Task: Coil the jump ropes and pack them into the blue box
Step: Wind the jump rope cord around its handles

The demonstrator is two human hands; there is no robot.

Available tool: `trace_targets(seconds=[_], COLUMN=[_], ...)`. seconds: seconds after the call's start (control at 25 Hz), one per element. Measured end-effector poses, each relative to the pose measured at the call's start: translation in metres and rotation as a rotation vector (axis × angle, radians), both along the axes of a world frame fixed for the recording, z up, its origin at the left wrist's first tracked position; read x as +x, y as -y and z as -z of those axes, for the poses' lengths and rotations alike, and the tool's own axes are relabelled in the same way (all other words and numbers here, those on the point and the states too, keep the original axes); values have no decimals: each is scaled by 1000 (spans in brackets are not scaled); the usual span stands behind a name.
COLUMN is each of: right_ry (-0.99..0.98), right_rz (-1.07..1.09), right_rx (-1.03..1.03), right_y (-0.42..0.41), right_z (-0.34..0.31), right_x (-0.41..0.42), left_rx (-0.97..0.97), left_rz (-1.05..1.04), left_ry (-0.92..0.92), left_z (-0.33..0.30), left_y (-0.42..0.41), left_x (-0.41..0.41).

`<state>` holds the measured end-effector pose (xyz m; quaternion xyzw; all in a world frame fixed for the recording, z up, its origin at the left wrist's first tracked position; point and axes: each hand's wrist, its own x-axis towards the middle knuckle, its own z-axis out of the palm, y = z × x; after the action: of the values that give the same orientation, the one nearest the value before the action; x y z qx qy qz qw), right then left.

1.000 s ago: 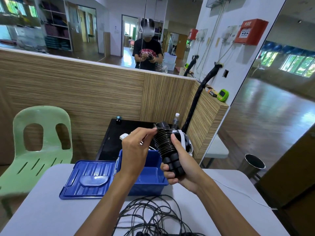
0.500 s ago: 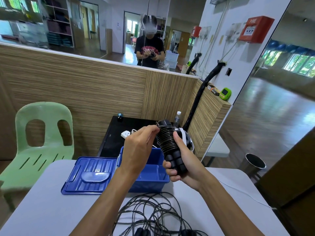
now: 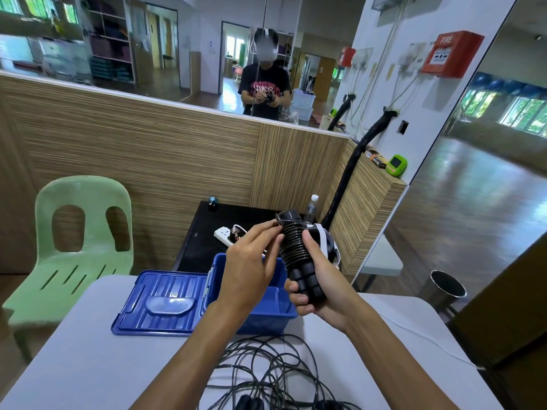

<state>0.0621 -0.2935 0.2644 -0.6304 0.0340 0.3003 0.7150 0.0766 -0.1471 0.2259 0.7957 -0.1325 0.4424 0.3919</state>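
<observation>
My right hand (image 3: 321,287) grips a coiled jump rope (image 3: 293,247): two black handles held together upright, with thin black cord wound tightly around them. My left hand (image 3: 251,261) pinches the cord's end at the top of the coil. Both hands hover over the open blue box (image 3: 266,316), whose lid (image 3: 161,303) lies flat to its left on the white table (image 3: 74,374). A loose tangle of black jump ropes (image 3: 278,371) lies on the table near me, with handle ends at the bottom edge.
A green plastic chair (image 3: 80,244) stands at the left. Behind the box is a low black table (image 3: 207,241) with a power strip (image 3: 228,233) and a water bottle (image 3: 311,210). A wood-panelled wall and mirror rise behind. A metal bin (image 3: 447,291) stands at the right.
My left hand's fingers have shifted slightly along the top of the coil. The view has tilted a little; the coil stays in my right hand.
</observation>
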Motion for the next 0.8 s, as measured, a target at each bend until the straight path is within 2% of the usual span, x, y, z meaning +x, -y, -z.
trace_targets(seconds=[0.2,0.64,0.8], right_ry=[-5,34,70], right_rz=[-4,-6,-22], right_rx=[4,-18,-51], right_y=[0,0,1], right_z=[-1,-5,-4], right_x=[-1,3,0], left_rx=[-117,119,128], left_rz=[26,-35,7], left_ry=[-41,-19,-52], left_z=[4,0,6], left_y=[2,-3,-1], left_x=[0,4,5])
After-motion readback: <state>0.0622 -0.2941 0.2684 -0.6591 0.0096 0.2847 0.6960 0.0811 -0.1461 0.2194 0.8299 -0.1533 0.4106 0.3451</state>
